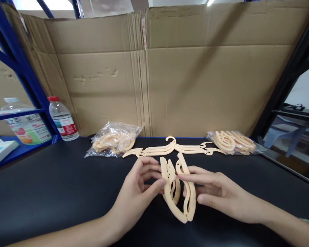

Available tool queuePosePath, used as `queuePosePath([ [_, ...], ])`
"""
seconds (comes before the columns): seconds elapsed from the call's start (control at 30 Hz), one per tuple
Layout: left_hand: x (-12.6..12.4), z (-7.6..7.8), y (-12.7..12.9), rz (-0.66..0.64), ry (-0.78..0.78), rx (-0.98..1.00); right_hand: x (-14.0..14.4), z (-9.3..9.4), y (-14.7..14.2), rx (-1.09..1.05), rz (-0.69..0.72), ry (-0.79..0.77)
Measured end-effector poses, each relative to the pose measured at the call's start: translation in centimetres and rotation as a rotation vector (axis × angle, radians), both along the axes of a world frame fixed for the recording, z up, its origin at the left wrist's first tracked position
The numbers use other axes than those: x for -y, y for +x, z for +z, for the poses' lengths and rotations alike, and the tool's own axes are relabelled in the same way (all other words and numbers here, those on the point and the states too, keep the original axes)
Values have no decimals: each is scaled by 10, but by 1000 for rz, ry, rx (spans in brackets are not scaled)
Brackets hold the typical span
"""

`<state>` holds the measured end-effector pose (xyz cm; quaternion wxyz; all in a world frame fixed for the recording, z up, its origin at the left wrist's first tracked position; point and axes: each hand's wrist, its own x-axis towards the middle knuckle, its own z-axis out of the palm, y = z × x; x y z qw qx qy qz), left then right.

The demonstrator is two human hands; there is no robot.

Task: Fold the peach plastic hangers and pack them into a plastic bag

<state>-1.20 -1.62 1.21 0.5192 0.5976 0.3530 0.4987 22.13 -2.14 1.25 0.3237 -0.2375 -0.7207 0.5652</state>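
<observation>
Folded hanger point(179, 192) at 6 o'clock on black table point(54, 185), pinched between left hand point(137, 187) and right hand point(216, 193), fingers clamped on its arms. Risk, judged: thin plastic snaps at hinge, or slips sideways from light grip.

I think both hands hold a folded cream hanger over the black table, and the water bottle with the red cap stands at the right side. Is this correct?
Not quite. The head view shows the water bottle with the red cap at the left side, not the right. The rest holds: the left hand and right hand hold a folded cream hanger over the black table.
</observation>
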Motion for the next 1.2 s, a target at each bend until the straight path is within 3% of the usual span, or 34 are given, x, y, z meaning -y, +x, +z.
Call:
queuePosePath([
  [0.2,2,-3,1,-128,55,-125,2,0,-1,-32,79,-16],
  [0.5,2,-2,1,-158,14,-84,3,4,4,68,50,50],
  [0.7,-2,-8,-1,-51,167,-190,5,10,5,129,111,36],
  [0.93,-2,-8,-1,-50,68,-234,5,5,3,61,146,-16],
  [1.07,-3,-8,-5,-75,101,-319,0,4,4,0,64,-3],
  [1.2,-7,-10,-10,-96,337,-498,-12,-2,12,46,-145,15],
])
